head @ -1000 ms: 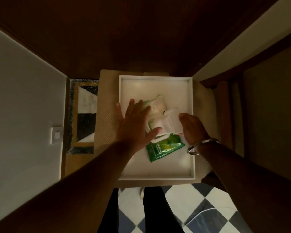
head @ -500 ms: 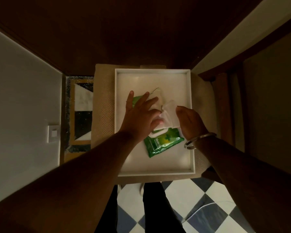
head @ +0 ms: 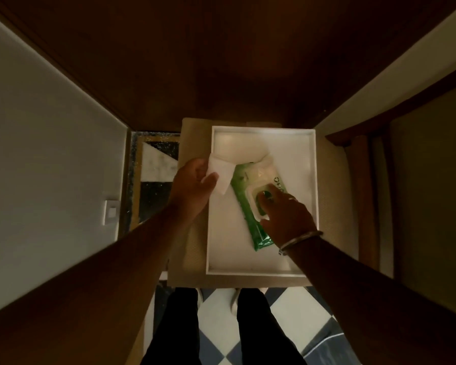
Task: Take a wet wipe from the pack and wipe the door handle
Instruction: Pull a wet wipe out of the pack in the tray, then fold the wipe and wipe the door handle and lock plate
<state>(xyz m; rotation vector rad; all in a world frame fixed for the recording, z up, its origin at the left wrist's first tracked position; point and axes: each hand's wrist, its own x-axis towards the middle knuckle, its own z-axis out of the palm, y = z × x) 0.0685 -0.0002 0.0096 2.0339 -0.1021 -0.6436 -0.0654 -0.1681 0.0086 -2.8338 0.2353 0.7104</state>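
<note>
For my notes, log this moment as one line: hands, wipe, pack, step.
left hand: holds wipe | right hand: pressing pack lid in tray | wipe: out | handle: not wiped yet

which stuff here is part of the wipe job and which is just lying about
For the job: wet wipe in left hand; green wipe pack under right hand.
Just there: white tray, beige mat, wall switch, bangle.
</note>
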